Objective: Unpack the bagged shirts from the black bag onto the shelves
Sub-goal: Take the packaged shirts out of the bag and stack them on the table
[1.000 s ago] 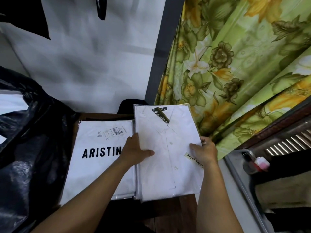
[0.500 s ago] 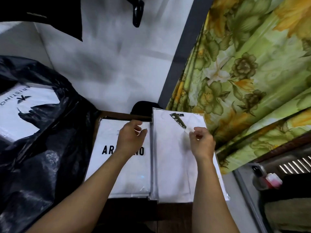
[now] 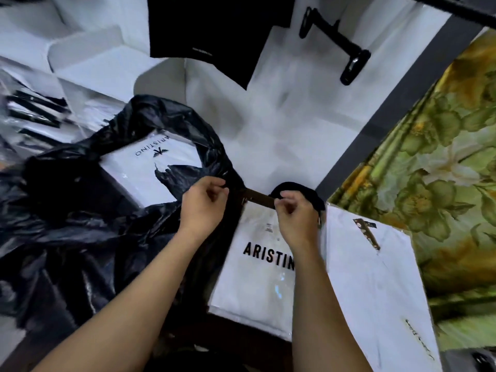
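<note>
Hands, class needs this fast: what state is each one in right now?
Left hand: pinching the rim of the black bag, it seems.
Right hand: fingers curled; holding anything cannot be told.
</note>
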